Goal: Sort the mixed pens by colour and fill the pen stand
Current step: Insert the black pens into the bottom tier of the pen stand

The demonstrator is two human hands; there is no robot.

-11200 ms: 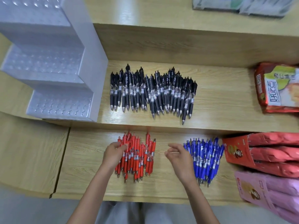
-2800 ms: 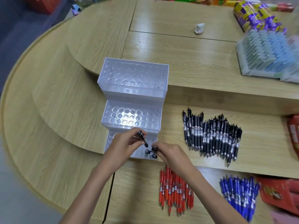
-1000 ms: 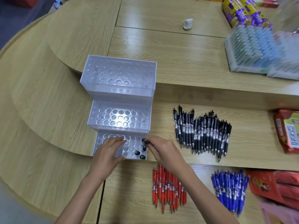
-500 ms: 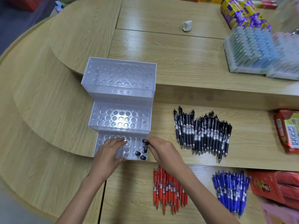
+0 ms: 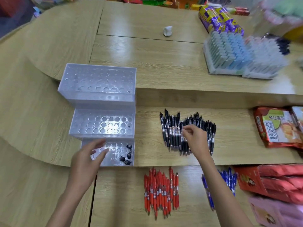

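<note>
Left hand (image 5: pixel 89 158): I am hovering it open and empty over the pen stand (image 5: pixel 101 115), whose near tier is holding four black pens (image 5: pixel 127 155) at its right end; a bump risks tipping them. Right hand (image 5: pixel 195 136): I am pinching into the black pile (image 5: pixel 172 133), grip unclear; neighbours may roll. Red pens (image 5: pixel 161 191) and blue pens (image 5: pixel 227 179) are lying on the near tabletop (image 5: pixel 119 202).

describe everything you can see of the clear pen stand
The pen stand looks like clear, frosted plastic, built as three steps rising away from the person, each top drilled with rows of round holes. It stands upright on the middle wooden shelf, left of the black pens. The two upper steps are empty; the lowest holds four black pens in its right-hand holes. The left hand is over its lowest step; contact is unclear.
</note>
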